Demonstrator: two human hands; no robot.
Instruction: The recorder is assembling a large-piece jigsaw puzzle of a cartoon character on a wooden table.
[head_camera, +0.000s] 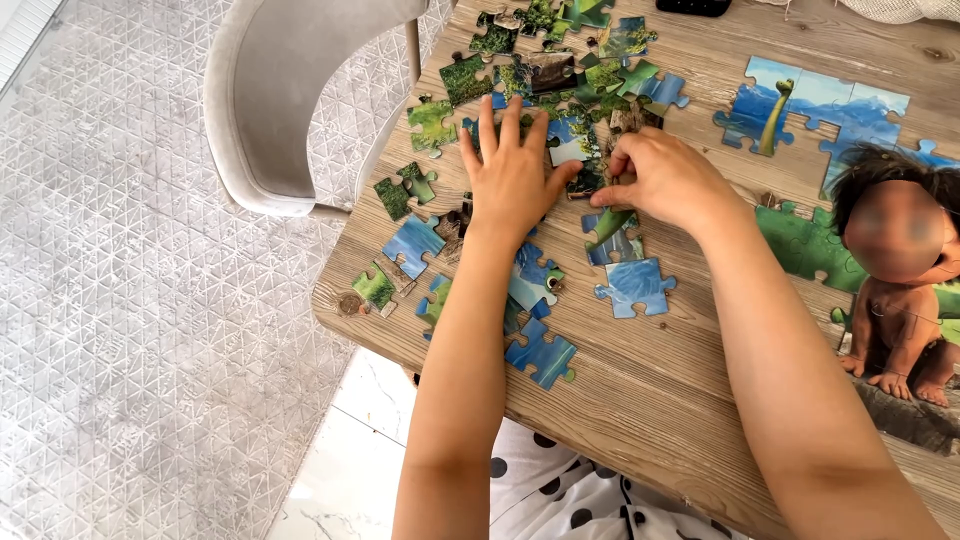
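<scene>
My left hand (512, 172) lies flat with fingers spread on a cluster of joined jigsaw pieces (575, 140) in blue and green. My right hand (665, 178) is beside it, fingertips pinching a small dark piece (612, 185) against that cluster. Loose jigsaw pieces lie all around: a blue piece (636, 286) below my right hand, another blue piece (541, 355) near the table edge, green pieces (431, 124) to the left. A larger assembled part of the puzzle (812, 110) with sky and a cartoon figure lies at the right.
The wooden table (660, 390) ends in a rounded corner at lower left. A grey padded chair (290, 90) stands at the table's left side on a patterned floor. A dark object (693, 6) sits at the top edge. A coin (349, 303) lies near the corner.
</scene>
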